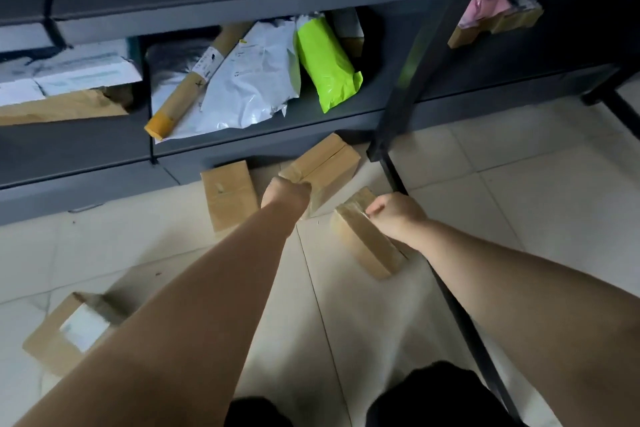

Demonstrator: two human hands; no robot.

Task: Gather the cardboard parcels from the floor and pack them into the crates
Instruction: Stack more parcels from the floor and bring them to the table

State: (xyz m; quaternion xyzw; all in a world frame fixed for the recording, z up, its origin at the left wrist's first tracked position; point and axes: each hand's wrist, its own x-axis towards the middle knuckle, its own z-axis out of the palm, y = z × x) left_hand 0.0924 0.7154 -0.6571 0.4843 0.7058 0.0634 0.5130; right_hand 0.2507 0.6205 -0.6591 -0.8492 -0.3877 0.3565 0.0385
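Four cardboard parcels are on the tiled floor (pixel 519 184) by the grey crates (pixel 86 156). Left hand (pixel 285 192) is clamped on the corner of a split-top parcel (pixel 325 166) right against the crate front. Right hand (pixel 396 215) is gripping a narrow parcel (pixel 363 243) tipped up on edge. Flat parcel (pixel 228 198) lies just left of the left hand, and a labelled one (pixel 69 333) sits near the bottom-left corner of the floor.

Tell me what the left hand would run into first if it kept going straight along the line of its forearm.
The left hand is already closed on the near corner of a cardboard parcel. Beyond that parcel, the line leads to the dark front edge of the bottom shelf, though depth is hard to judge.
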